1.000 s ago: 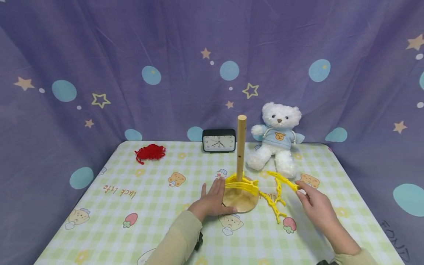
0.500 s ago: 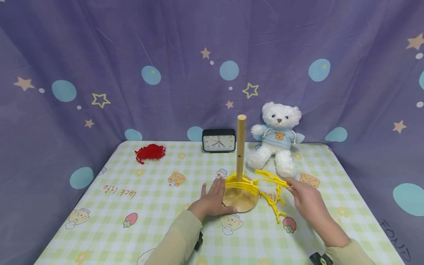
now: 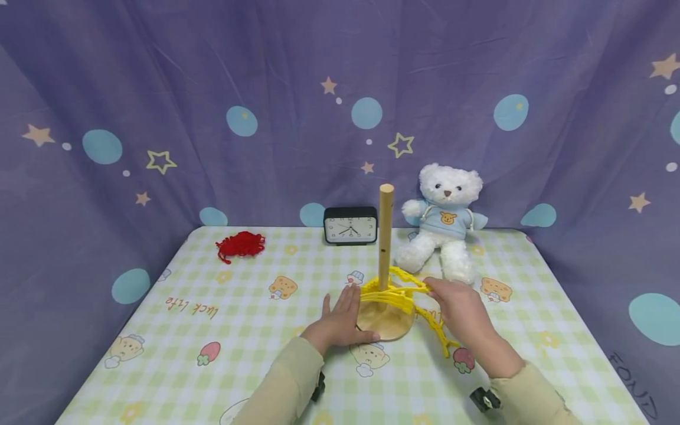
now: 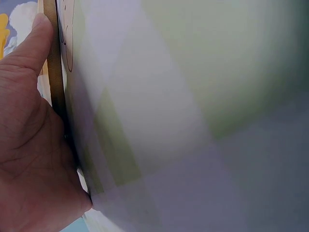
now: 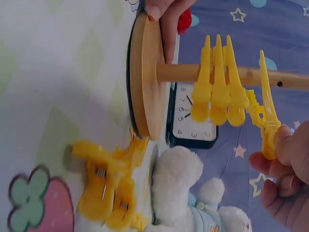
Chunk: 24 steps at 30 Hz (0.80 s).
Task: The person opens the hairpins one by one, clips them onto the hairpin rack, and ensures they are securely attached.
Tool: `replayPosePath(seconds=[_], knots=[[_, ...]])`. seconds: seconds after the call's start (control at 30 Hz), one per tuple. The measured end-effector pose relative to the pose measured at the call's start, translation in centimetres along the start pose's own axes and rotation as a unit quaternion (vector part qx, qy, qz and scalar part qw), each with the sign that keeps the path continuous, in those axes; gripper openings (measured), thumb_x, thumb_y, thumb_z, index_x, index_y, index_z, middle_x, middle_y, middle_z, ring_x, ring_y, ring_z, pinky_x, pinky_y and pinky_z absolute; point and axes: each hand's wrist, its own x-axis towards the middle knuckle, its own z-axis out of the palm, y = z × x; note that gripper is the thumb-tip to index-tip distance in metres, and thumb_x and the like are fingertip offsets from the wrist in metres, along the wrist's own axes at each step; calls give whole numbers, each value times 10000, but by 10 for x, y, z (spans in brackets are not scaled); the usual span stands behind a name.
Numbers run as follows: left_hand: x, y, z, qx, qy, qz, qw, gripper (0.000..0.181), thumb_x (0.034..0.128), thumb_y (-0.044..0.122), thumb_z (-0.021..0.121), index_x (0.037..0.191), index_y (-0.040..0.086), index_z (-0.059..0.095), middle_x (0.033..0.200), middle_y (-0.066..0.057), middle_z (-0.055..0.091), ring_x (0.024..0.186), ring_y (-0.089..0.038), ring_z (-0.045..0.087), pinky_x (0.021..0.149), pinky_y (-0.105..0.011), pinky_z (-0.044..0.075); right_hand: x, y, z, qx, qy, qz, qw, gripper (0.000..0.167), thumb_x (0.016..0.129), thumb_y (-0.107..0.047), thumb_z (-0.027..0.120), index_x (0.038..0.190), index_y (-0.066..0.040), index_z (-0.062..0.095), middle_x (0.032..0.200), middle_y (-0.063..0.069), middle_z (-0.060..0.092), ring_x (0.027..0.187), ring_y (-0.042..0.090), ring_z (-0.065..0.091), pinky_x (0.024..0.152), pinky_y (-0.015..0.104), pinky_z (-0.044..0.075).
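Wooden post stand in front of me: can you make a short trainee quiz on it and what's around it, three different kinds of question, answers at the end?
1. Which hand pinches a yellow clip?
2. True or false: the left hand is touching the red yarn.
3. In the head view, where is the white teddy bear relative to the black clock? A: left. B: right. C: directly beneath.

Key:
1. The right hand.
2. False; it touches the wooden base.
3. B.

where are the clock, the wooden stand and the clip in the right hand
Clock (image 3: 350,228), head view, on its face.
Wooden stand (image 3: 385,241), head view, on its post.
Held clip (image 5: 269,110), right wrist view, on its middle.
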Motion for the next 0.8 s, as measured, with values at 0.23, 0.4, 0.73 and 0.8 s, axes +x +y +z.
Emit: replayPosePath(seconds=[0.23,0.4,0.73,0.8], knots=[[1,-1,1,-26,-17,56,10000,1156,826,736,549,1564,48,-16,1632,-110,-80,1492,-233,-73,1135,-569,-92,10,-11,13,65,363,-450,9983,273,781,16,767,1031,-74,704,967,39,736,693,218,624,612,351,518],[-1,0,0,-26,-29,3,10000,1154,823,739,548,1566,59,-14,1633,-92,-79,1492,-228,-75,1138,-567,-88,17,-15,22,-15,422,-551,9976,286,756,-13,796,1019,-90,715,961,25,742,676,203,617,601,326,512],[1,-1,1,-165,-53,1,9998,1142,820,739,553,1567,49,33,1634,-77,-85,1487,-217,-112,1135,-548,-122,20,-22,25,-30,-117,-388,9992,223,827,-45,753,1038,-86,691,953,39,737,698,210,585,605,321,488],[2,-3,4,-129,-22,19,9999,1163,811,753,548,1568,63,-3,1631,-75,-99,1485,-212,-117,1131,-553,-128,18,-22,22,115,-321,-237,9991,239,849,-50,737,1080,-81,684,1005,47,729,763,230,618,664,358,517]])
